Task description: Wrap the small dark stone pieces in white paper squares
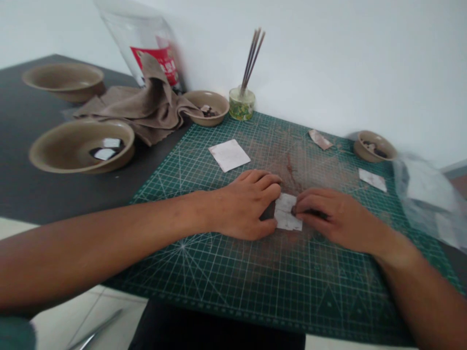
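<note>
A small creased white square (288, 218), which looks like paper, lies on the green cutting mat (233, 291) between my hands. The thumb and fingers of my left hand (251, 204) curve round its left edge and hold it at the upper and lower corners. My right hand (335, 218) is closed in a pinch over the square's right side. Between those fingertips a bit of something small and dark shows; its kind is hard to tell. Brown dust and crumbs are smeared over the mat around both hands.
A larger white square (229, 155) lies further left, a white strip (372, 180) and a stained scrap (320, 139) at right. Bowls (82, 146) with pieces inside, a brown cloth (146, 104), a reed diffuser (242, 103), a plastic jar (127, 29) and a clear bag (426, 194) stand around.
</note>
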A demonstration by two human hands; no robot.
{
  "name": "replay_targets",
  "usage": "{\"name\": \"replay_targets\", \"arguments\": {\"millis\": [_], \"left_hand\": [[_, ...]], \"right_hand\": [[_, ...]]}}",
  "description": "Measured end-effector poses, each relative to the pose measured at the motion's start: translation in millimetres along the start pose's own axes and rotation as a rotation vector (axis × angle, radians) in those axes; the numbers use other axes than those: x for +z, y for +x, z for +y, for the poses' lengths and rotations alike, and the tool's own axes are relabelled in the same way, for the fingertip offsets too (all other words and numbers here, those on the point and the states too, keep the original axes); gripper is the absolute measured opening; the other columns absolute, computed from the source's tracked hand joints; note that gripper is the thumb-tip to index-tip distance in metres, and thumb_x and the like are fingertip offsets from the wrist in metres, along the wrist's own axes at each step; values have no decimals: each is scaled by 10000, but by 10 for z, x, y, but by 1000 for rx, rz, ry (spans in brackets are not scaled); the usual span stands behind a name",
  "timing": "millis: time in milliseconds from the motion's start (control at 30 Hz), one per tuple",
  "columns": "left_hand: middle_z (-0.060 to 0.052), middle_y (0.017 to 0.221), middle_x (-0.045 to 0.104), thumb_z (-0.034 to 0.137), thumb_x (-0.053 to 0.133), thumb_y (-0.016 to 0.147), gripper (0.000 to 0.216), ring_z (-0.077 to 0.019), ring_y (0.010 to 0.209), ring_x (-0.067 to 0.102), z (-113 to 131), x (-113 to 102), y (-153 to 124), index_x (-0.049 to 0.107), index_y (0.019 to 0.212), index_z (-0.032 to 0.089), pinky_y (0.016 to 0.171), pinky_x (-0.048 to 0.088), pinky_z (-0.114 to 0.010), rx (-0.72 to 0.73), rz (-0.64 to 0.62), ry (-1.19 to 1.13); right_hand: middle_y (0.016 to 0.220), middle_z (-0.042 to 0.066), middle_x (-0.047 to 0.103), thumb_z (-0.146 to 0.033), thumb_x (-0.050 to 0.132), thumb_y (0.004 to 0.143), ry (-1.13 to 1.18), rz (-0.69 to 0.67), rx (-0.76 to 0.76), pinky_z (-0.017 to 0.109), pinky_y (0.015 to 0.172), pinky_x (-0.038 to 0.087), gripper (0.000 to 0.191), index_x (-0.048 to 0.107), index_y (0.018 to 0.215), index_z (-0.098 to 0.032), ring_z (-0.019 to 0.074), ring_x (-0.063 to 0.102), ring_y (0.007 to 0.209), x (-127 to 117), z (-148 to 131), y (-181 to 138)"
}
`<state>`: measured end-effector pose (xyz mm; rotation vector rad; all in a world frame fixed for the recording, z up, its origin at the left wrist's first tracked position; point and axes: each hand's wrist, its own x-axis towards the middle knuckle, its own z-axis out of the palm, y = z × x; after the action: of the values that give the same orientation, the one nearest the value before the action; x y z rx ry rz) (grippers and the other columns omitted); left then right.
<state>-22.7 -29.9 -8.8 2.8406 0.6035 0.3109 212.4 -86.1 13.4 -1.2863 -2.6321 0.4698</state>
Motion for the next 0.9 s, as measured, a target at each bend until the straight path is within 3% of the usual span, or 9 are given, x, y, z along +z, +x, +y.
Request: {"name": "replay_targets", "arguments": {"millis": [100, 200, 267, 400, 467, 567, 633, 767, 900], "left_hand": [[-131, 1423, 464, 426, 554, 872, 383, -312, 1348, 382, -1, 5, 0, 538, 1141, 155, 1136, 286, -448, 9, 9, -7], [-133, 1422, 462, 412, 560, 866, 397, -313, 1346, 386, -3, 7, 1, 532, 1168, 155, 1134, 287, -453, 6, 13, -6], [-130, 1425, 460, 419, 554, 872, 397, -315, 1346, 386, -3, 7, 2, 530, 1174, 162, 1129, 290, -461, 2, 10, -7], [-127, 1418, 465, 435, 545, 876, 399, -315, 1348, 380, -5, 8, 4, 533, 1168, 162, 1130, 288, -457, 8, 2, -11], [-130, 1419, 464, 423, 547, 873, 411, -312, 1353, 374, -8, 9, 5, 529, 1183, 154, 1136, 283, -452, 11, 4, -10], [-130, 1427, 457, 415, 546, 876, 405, -315, 1359, 369, -11, 11, 5, 527, 1188, 157, 1134, 283, -460, 7, 6, -9], [-132, 1428, 455, 423, 541, 880, 399, -319, 1357, 371, -10, 10, 2, 529, 1179, 160, 1129, 288, -466, 4, 6, -7], [-136, 1418, 463, 444, 537, 879, 413, -318, 1341, 387, -8, 2, -3, 532, 1173, 154, 1125, 298, -458, 15, 3, -9], [-134, 1411, 469, 408, 542, 874, 366, -320, 1338, 388, -12, -7, -2, 541, 1145, 161, 1117, 307, -466, 14, 3, -9]], "right_hand": [[1028, 41, 703, -220, 545, 965, -38, 18, -60, 365, 848, 460, 135, 680, 974, -221, 202, 641, 947, 48, -41, 29], [1031, 55, 703, -244, 544, 969, -95, 118, 23, 374, 847, 460, 130, 668, 981, -207, 213, 641, 946, 61, -14, 44], [1004, 47, 708, -243, 547, 968, -98, 107, 45, 365, 827, 459, 123, 665, 968, -211, 206, 648, 916, 36, 15, 18], [1020, 24, 719, -224, 555, 964, -71, 18, -87, 357, 827, 445, 118, 673, 965, -227, 190, 657, 923, 32, -13, -21], [1047, 34, 719, -238, 543, 973, -107, 57, -94, 366, 830, 441, 132, 674, 980, -222, 202, 656, 948, 61, -35, -7], [1058, 52, 720, -262, 531, 980, -178, 148, 9, 380, 827, 447, 147, 668, 996, -212, 219, 657, 949, 76, -17, 0], [1044, 48, 722, -259, 539, 975, -166, 130, 21, 374, 819, 453, 136, 667, 993, -216, 213, 661, 929, 61, -3, -18], [1036, 32, 726, -225, 539, 971, -98, 21, -100, 359, 815, 446, 136, 674, 987, -227, 197, 663, 933, 54, -50, -26], [1043, 48, 731, -258, 531, 978, -164, 124, -28, 381, 825, 439, 157, 681, 994, -216, 215, 668, 931, 62, -67, -11]]}}
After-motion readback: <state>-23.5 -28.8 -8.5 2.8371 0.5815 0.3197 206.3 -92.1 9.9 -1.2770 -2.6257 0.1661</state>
